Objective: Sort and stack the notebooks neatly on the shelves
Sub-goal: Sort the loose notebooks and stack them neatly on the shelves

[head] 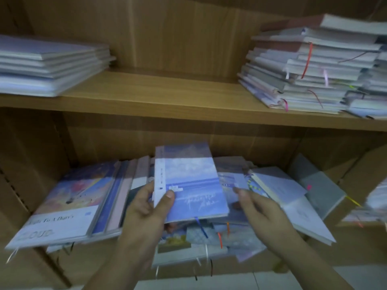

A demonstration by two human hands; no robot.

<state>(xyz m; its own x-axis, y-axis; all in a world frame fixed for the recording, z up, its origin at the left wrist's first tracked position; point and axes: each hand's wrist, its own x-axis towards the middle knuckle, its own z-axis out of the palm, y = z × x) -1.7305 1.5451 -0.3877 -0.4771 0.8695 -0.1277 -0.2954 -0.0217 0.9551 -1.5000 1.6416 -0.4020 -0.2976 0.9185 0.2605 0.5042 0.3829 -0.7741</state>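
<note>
Your left hand (146, 208) grips the blue notebook (190, 185) by its left edge, thumb on the cover; it is above the messy pile (209, 237); your right hand (261, 210) is just right of it; I cannot tell if it grips; the top shelf (167, 95) has a neat stack (52, 65) at far left.

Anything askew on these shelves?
Yes. The lower-shelf pile is a jumble, notebooks fanned and overlapping at odd angles beneath the blue notebook in the left hand. The upper right stack is ragged, edges staggered; the upper left stack looks neat.
</note>
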